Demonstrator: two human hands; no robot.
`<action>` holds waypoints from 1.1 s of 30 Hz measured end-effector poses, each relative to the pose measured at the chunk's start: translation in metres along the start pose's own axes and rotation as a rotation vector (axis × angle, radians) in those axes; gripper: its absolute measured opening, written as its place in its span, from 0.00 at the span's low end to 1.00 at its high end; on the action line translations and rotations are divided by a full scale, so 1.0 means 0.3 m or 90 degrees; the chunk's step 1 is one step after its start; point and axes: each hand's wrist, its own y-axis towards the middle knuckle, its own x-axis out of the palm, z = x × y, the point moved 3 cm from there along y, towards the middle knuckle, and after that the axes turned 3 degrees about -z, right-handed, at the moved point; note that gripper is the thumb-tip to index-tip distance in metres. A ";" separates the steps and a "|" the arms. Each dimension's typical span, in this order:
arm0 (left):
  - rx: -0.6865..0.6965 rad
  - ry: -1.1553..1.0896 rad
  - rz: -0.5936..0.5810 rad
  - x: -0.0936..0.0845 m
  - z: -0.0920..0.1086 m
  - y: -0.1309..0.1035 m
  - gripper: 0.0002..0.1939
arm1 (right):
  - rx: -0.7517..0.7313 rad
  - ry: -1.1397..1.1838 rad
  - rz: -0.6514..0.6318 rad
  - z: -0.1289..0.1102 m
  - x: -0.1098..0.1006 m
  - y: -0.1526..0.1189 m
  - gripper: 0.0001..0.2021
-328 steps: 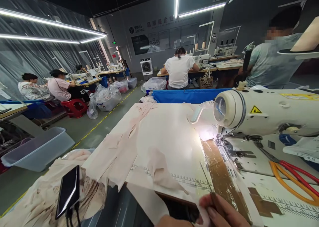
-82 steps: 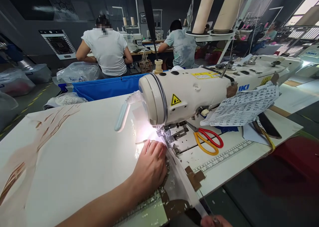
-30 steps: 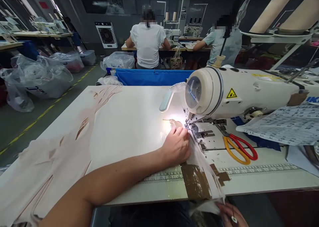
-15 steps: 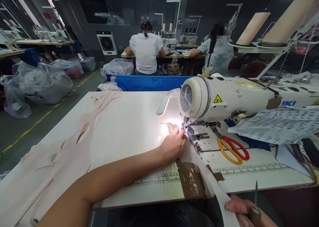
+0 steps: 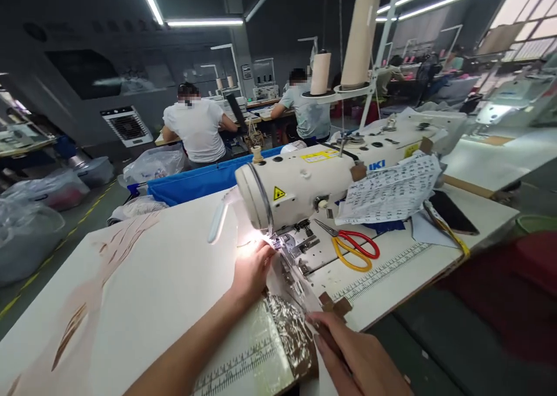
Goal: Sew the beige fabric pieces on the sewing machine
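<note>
My left hand (image 5: 255, 268) is closed beside the needle area of a white sewing machine (image 5: 296, 181), its fingertips pinching pale fabric under the lamp's glow. From there a light fabric strip (image 5: 311, 300) runs toward the table's front edge. My right hand (image 5: 348, 349) is closed on that strip near the front edge; a dark, thin tool lies within the same hand, mostly hidden by the fingers. Brown tape (image 5: 298, 347) with a shiny, wrinkled surface covers part of the table under the strip.
Scissors (image 5: 354, 251) with red and orange handles lie right of the needle area. Printed paper (image 5: 391, 193) leans against the machine. Pale pink fabric (image 5: 82, 326) spreads over the table's left. Thread cones (image 5: 359, 36) stand above. Two people sit at machines beyond a blue cloth bin (image 5: 195, 181).
The view has swung right, and the machine now appears further left. My right hand has moved up along the strip, closer to the needle area. My left hand remains beside the needle.
</note>
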 end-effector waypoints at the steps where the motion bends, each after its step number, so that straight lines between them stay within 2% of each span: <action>1: -0.002 -0.031 -0.001 -0.001 -0.005 0.003 0.13 | 0.016 -0.011 -0.014 0.024 0.002 0.010 0.12; 4: -0.028 -0.170 -0.006 -0.006 -0.012 0.015 0.16 | 0.090 -0.067 -0.046 0.077 0.009 0.046 0.10; 7: -0.095 -0.322 -0.016 -0.011 -0.013 0.025 0.18 | 0.082 -0.147 0.011 0.098 0.024 0.089 0.12; 9: -0.122 -0.358 -0.029 -0.013 -0.010 0.028 0.18 | 0.073 -0.175 0.031 0.110 0.044 0.119 0.13; 16: -0.094 -0.345 -0.035 -0.011 -0.011 0.038 0.17 | 0.108 -0.206 -0.041 0.140 0.093 0.183 0.15; 26: -0.101 -0.328 -0.049 -0.004 -0.023 0.035 0.18 | 0.097 -0.217 -0.066 0.141 0.103 0.184 0.14; 33: -0.117 -0.336 -0.057 0.009 -0.028 0.032 0.19 | 0.074 -0.185 -0.030 0.148 0.116 0.177 0.13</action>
